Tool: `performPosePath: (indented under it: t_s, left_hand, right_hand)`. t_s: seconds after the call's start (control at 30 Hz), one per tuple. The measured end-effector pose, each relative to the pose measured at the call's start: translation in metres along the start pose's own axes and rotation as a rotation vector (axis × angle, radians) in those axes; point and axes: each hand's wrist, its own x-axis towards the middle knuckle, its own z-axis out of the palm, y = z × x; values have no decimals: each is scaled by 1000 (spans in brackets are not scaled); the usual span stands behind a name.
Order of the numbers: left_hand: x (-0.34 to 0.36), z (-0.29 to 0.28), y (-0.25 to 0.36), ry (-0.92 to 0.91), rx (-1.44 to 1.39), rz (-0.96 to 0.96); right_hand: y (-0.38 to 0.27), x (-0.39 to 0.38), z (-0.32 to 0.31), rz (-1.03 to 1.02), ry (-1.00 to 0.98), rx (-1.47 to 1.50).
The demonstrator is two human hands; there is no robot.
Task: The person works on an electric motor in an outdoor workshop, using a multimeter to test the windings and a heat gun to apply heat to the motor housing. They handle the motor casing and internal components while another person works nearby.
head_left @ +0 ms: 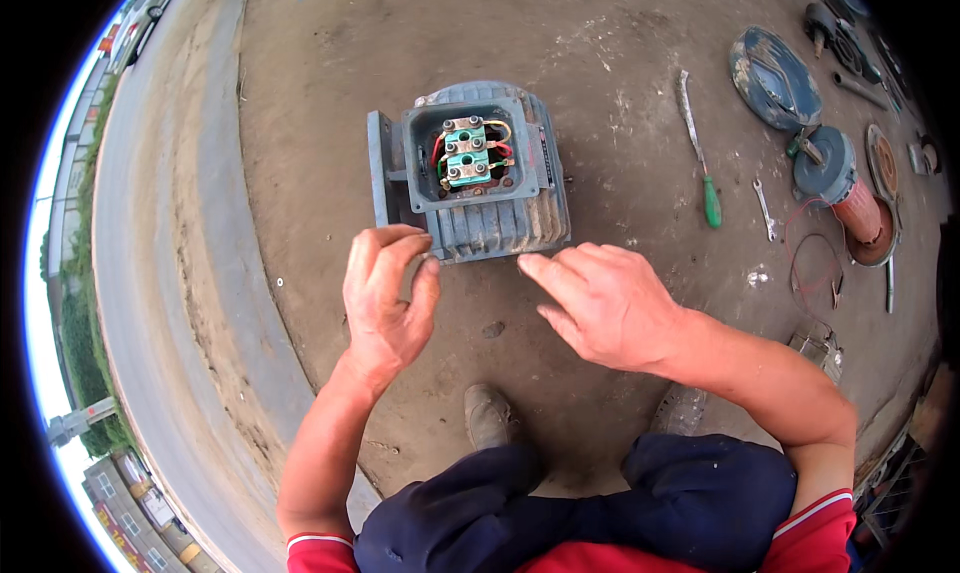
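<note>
We're outdoors, on bare brown ground (340, 143), scuffed pale in patches, with a road (150, 273) curving down the left. And there, centre stage, one grey electric motor (500, 231) sits on the dirt, its terminal box uncovered, a green terminal block (466, 154) on show among coloured wires.

Two hands at it now! The left hand (385, 298) is half curled by the near left corner, thumb apart from the fingers; the right hand (618, 308) hangs loose at the near right edge, index finger stretched out. Both look empty, though whether the fingertips touch the casing is hard to say from here.

Count the tools to the right: one green-handled screwdriver (712, 203), one wrench (765, 211), then one round blue cover (775, 78) beyond. Two shoes below. A narrow plate (546, 158) lines the box's right side, its lettering too small to read.
</note>
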Motion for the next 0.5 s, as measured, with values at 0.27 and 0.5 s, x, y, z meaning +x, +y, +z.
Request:
performPosePath:
  t_s: [0.27, 0.5]
  left_hand:
    - [15, 33, -62, 144, 243, -114]
    - [8, 45, -73, 182, 273, -88]
  right_hand:
    - [53, 62, -3, 251, -116, 206]
    - [80, 72, 15, 90, -7, 318]
